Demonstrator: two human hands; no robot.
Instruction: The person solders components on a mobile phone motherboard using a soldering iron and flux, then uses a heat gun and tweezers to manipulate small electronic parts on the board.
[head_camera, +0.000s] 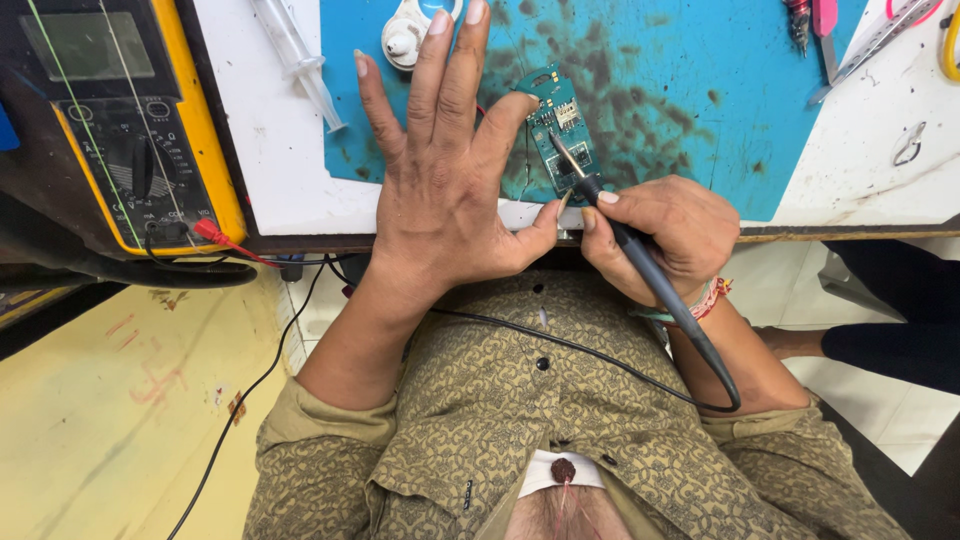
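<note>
A clear plastic syringe (297, 60) lies on the white bench top (270, 150) at the far left of the work area; whether anything is inside it cannot be told. To its left stands a multimeter (130, 120) with a yellow rubbery shell, a dark face, a grey screen and a round dial, and a red plug (212, 234) is pushed into its near edge. A blue mat (700, 80), smooth but blotched with dark stains, covers the middle of the bench. On it, near its near edge, lies a small green circuit board (560, 130) studded with metal parts. The left hand (445, 170) lies flat and spread on the mat, palm down, grasping nothing, its index finger touching the board's left edge. The right hand (655, 235) is closed in a pen grip around a dark, slim soldering iron (625, 240), whose metal tip rests on the board. A black cable (560, 350) runs across a patterned olive shirt (520, 410). At the far right lie tweezers (870, 40). A white round object (410, 35) sits at the mat's far edge.
</note>
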